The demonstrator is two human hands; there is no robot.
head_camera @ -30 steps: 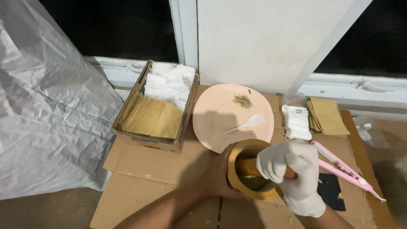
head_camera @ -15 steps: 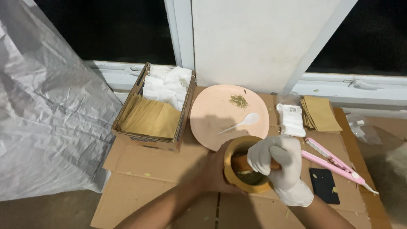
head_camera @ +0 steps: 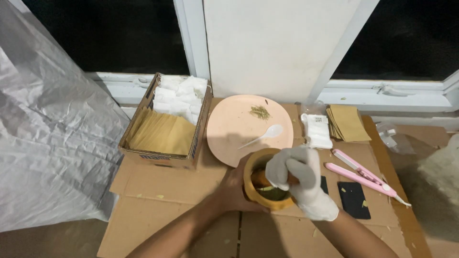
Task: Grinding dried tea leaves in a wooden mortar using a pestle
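Gloved right hand (head_camera: pixel 299 174) clenched on a mostly hidden pestle (head_camera: pixel 260 180) inside the wooden mortar (head_camera: pixel 264 179), bare left hand (head_camera: pixel 236 188) cupping its near side, contents barely discernible beneath.

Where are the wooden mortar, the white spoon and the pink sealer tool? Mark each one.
wooden mortar (head_camera: pixel 249 185), head view, on its left outer wall.
white spoon (head_camera: pixel 273 130), head view, on its bowl, lying on the pink plate.
pink sealer tool (head_camera: pixel 359 177), head view, on the lower arm.
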